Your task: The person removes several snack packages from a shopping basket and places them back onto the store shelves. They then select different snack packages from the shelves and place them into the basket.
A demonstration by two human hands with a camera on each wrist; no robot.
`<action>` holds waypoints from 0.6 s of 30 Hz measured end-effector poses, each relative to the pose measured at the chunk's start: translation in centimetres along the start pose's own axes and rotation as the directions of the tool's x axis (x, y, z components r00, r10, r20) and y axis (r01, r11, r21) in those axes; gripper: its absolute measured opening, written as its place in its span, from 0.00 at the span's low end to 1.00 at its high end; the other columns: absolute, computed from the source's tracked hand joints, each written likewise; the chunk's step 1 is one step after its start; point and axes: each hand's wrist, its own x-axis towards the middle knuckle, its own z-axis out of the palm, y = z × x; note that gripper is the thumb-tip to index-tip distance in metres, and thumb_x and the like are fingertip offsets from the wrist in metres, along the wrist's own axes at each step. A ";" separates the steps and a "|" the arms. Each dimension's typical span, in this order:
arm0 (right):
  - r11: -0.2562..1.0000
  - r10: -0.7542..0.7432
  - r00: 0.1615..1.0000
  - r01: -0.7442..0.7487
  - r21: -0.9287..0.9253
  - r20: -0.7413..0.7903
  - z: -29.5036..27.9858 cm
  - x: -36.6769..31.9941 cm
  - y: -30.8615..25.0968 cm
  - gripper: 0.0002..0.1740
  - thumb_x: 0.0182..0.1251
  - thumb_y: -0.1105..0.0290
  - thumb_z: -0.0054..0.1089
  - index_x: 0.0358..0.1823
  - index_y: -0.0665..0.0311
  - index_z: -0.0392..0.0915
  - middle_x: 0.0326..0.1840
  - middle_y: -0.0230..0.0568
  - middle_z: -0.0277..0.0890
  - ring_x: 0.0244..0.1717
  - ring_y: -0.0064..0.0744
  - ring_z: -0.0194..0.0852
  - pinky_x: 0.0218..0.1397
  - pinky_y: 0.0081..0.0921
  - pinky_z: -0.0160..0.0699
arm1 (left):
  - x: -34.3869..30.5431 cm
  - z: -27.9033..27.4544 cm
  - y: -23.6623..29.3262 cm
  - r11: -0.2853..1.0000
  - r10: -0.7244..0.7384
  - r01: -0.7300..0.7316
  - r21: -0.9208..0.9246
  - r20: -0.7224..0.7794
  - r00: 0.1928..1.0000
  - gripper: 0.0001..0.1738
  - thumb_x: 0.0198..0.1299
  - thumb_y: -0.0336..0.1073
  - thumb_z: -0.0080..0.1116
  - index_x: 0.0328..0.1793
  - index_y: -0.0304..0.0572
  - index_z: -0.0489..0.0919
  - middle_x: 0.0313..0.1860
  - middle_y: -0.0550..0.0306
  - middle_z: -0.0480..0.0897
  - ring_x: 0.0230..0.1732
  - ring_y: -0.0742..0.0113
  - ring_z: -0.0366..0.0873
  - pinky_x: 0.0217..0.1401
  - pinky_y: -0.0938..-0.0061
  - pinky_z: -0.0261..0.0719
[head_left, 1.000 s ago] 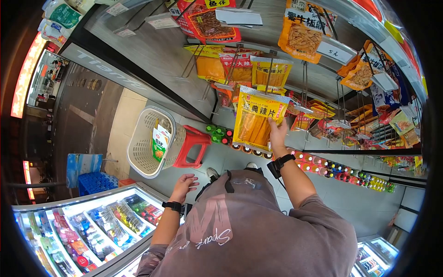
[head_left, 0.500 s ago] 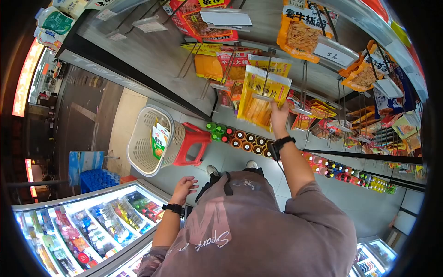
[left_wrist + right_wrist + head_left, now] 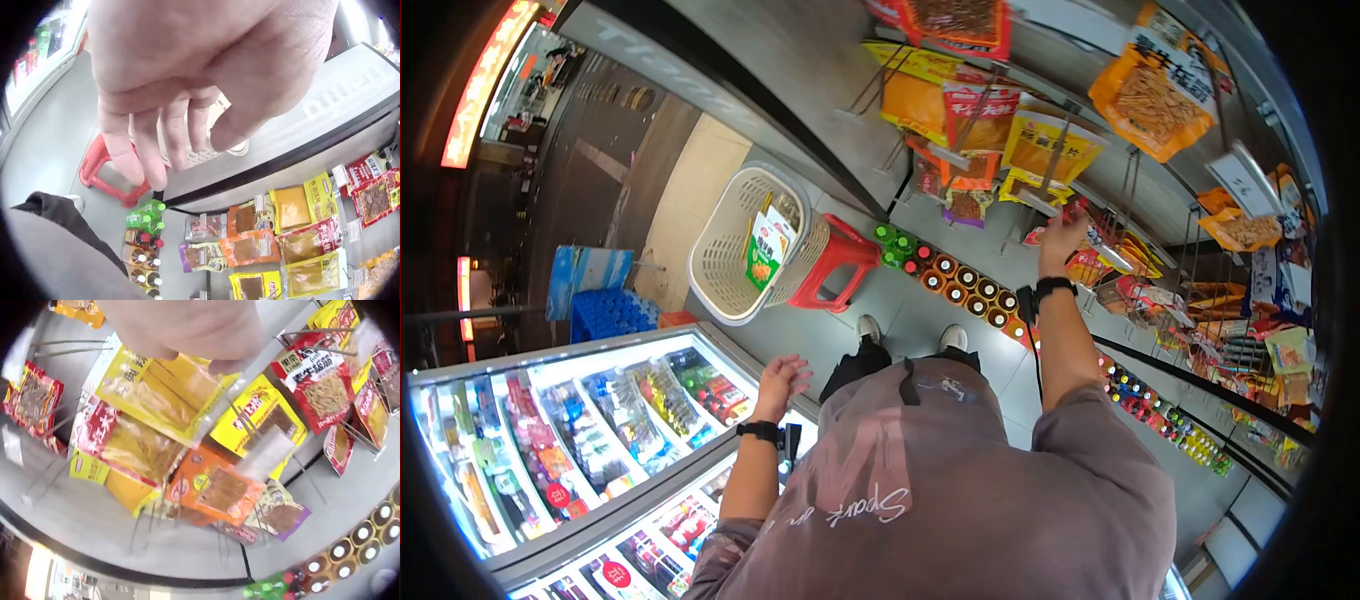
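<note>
The right hand (image 3: 1063, 240) is raised at the rack, beside small red packets and just below a yellow packet (image 3: 1050, 148) on a hook. In the right wrist view the same hand (image 3: 187, 328) overlaps the upper edge of a yellow packet (image 3: 164, 394); its fingertips are partly hidden, and whether it touches anything is unclear. The left hand (image 3: 780, 385) hangs in front of the body with relaxed fingers, holding nothing. In the left wrist view the left hand (image 3: 200, 75) hangs with fingers loosely bent.
A cream basket (image 3: 710, 255) holding white-green packets stands by a red stool (image 3: 840, 262). Bottles (image 3: 967, 288) line the floor under the rack. A lit freezer (image 3: 600, 350) is at the left. Metal hooks and price tags jut from the rack.
The yellow packet held earlier is out of the right hand, and a similar one hangs on the rack. That hand has moved right. The view has turned; the left hand remains low.
</note>
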 end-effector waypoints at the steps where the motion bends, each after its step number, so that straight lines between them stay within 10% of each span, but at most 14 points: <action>1: 0.967 0.180 0.966 -0.208 0.149 0.183 -1.7 -2.3 -2.4 0.15 0.62 0.65 0.65 0.40 0.69 0.72 0.31 0.38 0.74 0.29 0.24 0.70 0.34 0.24 0.71 | 0.7 -1.0 0.6 0.998 0.067 -0.068 -0.018 -0.016 0.998 0.17 0.66 0.33 0.48 0.59 0.36 0.69 0.51 0.51 0.80 0.45 0.62 0.82 0.41 0.72 0.81; 6: 0.956 0.278 0.532 -0.234 -0.177 0.800 -8.8 -13.4 3.6 0.10 0.69 0.63 0.55 0.36 0.62 0.73 0.28 0.32 0.74 0.30 0.20 0.70 0.35 0.21 0.69 | 7.0 -6.8 6.6 0.952 0.287 -0.296 -0.076 -0.111 0.952 0.17 0.65 0.32 0.48 0.58 0.35 0.69 0.50 0.49 0.79 0.40 0.64 0.80 0.39 0.73 0.81; 9: 0.774 0.616 0.126 -0.285 -0.566 0.778 -15.2 -18.9 5.8 0.13 0.64 0.65 0.55 0.41 0.69 0.75 0.30 0.42 0.78 0.26 0.32 0.80 0.24 0.28 0.76 | 14.4 -10.2 9.9 0.926 0.347 -0.363 -0.103 -0.146 0.926 0.17 0.64 0.32 0.49 0.59 0.36 0.69 0.47 0.51 0.79 0.37 0.65 0.79 0.38 0.73 0.80; 11: 0.619 0.783 -0.022 -0.062 -0.783 0.622 -19.7 -21.2 5.8 0.13 0.64 0.62 0.56 0.39 0.67 0.76 0.29 0.42 0.79 0.24 0.33 0.80 0.22 0.29 0.77 | 19.3 -11.9 11.2 0.941 0.318 -0.330 -0.078 -0.132 0.939 0.19 0.64 0.33 0.50 0.59 0.36 0.68 0.47 0.52 0.79 0.40 0.66 0.79 0.38 0.73 0.79; 14: 0.373 0.927 0.082 -0.288 -0.882 0.366 -24.8 -24.4 2.1 0.13 0.66 0.62 0.55 0.41 0.66 0.75 0.33 0.41 0.80 0.26 0.36 0.81 0.25 0.31 0.79 | 25.7 -14.0 11.3 0.972 0.221 -0.226 -0.066 -0.079 0.972 0.24 0.60 0.35 0.56 0.60 0.35 0.67 0.47 0.53 0.79 0.44 0.66 0.78 0.41 0.71 0.79; 18: 0.362 0.930 0.200 -0.375 -0.853 0.307 -25.2 -25.8 -6.5 0.13 0.65 0.64 0.55 0.44 0.66 0.75 0.35 0.42 0.80 0.29 0.36 0.82 0.28 0.32 0.80 | 33.0 -15.7 10.3 0.948 0.125 -0.078 0.308 -0.136 0.983 0.29 0.50 0.30 0.60 0.60 0.34 0.67 0.48 0.48 0.78 0.44 0.58 0.79 0.43 0.64 0.80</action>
